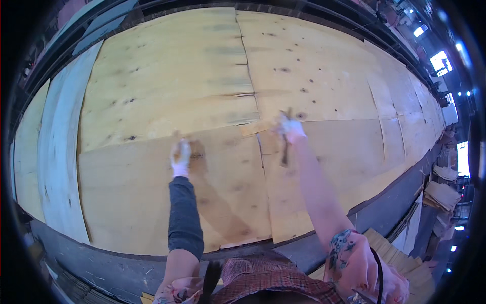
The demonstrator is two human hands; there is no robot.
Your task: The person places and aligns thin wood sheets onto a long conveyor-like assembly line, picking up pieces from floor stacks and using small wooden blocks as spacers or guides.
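Observation:
Thin wood veneer sheets lie across the wide work surface, meeting at a ragged middle seam. Over the near left sheet is my left hand, in a pale glove and blurred; its finger shape is unclear. My right hand, also pale-gloved and blurred, is near the seam. It is closed round a dark, narrow tool whose kind I cannot make out. Just left of that hand, a small yellowish veneer strip lies across the seam.
Bluish-white veneer strips overlap at the left. A grey ledge runs along the near edge. Stacked veneer pieces stand at the right, with more sheets beside my right arm. Dark rails border the far side.

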